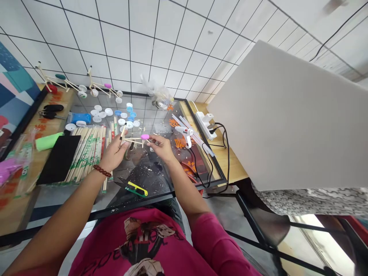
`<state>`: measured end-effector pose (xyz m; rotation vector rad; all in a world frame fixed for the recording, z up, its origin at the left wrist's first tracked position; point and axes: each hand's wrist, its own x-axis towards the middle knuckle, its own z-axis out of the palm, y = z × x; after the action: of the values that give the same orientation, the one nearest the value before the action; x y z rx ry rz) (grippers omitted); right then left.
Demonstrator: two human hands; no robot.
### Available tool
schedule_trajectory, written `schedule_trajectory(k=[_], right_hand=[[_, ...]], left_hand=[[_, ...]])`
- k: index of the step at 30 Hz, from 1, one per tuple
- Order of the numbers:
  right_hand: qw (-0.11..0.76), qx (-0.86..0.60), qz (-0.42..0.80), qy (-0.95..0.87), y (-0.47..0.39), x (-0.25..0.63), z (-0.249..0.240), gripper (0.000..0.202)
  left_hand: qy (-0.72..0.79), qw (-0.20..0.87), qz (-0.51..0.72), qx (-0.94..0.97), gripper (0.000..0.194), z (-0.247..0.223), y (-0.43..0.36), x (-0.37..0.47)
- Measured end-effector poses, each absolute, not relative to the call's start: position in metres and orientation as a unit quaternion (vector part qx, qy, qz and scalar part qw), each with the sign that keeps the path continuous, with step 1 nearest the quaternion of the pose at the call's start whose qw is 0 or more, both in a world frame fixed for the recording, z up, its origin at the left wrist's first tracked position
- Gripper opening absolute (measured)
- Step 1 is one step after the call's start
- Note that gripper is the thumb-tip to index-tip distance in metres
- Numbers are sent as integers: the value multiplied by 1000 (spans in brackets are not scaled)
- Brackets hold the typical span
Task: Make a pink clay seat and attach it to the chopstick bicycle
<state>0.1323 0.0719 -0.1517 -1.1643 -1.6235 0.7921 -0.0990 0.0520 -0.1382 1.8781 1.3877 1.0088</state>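
Your left hand and right hand grip the stick frame between them (pink oval nearer the right); right of the frame lies the glue gun.

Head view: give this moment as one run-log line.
left hand: holding stick frame | right hand: at its pink oval | glue gun: on table | green-yellow tool: near front edge

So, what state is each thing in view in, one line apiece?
Stick frame: held in both hands
Pink oval: on the frame
Left hand: closed on the frame's end
Right hand: pinching near the oval
Cutter: lying, unheld
Glue gun: lying, power unclear
Power strip: black plug inserted
Bottle caps: loose, scattered
Chopsticks: lying side by side
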Motion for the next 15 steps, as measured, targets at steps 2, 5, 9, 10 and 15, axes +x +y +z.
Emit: schedule_trajectory(k=[2, 5, 9, 10, 15], right_hand=[[474, -480, 331, -660, 72, 133, -153, 24], [464, -492, 335, -656, 73, 133, -155, 24], [464, -494, 323, -661, 74, 132, -154, 23], [464, -492, 320, -663, 74, 132, -154, 22], [461, -488, 313, -672, 75, 133, -155, 22]], left_hand=[[521, 292, 381, 706, 59, -140, 52, -98], [514, 305, 398, 696, 61, -142, 53, -97], [516, 317, 406, 685, 63, -142, 54, -95], [517, 317, 406, 684, 64, -142, 54, -95], [509, 322, 414, 682, 66, -141, 53, -92]])
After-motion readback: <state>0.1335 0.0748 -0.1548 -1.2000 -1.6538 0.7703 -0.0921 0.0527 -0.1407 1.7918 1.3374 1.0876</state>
